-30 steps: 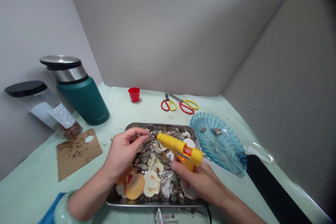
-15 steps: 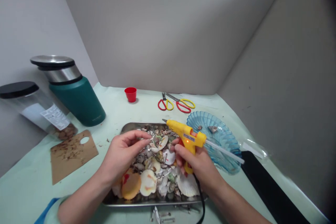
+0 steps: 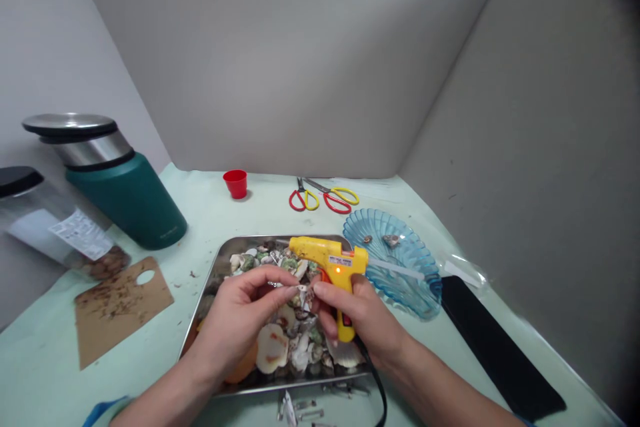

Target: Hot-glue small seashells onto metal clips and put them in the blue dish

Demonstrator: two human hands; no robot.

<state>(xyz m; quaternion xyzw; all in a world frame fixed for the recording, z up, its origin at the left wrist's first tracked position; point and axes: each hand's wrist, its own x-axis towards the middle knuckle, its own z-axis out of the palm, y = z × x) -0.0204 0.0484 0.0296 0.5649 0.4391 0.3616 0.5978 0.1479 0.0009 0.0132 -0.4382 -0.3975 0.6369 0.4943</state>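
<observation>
My right hand [image 3: 357,313] is wrapped round a yellow hot glue gun [image 3: 320,253]. Its nozzle points left, its orange light glows, and a clear glue stick [image 3: 395,268] sticks out of the back. The right thumb and fingertips also meet my left hand [image 3: 250,307], whose thumb and forefinger are pinched together. Between the fingertips of both hands sits a small whitish, shiny piece [image 3: 303,293], too small to name. Below the hands lies a metal tray [image 3: 210,267] of seashells, among them a white scallop shell with orange marks [image 3: 272,348].
A blue shell-shaped dish [image 3: 410,260] with small shells stands right, beside a black strip [image 3: 500,347]. Two scissors [image 3: 336,200] and a red cup [image 3: 236,184] lie behind. A green bottle [image 3: 130,193], a clear jar [image 3: 75,233] and a brown board [image 3: 120,307] are left. Metal clips [image 3: 297,408] lie in front.
The glue gun has come down and to the left, over the tray. My hands have closed together, fingertips now meeting at the small piece. The view has shifted slightly right.
</observation>
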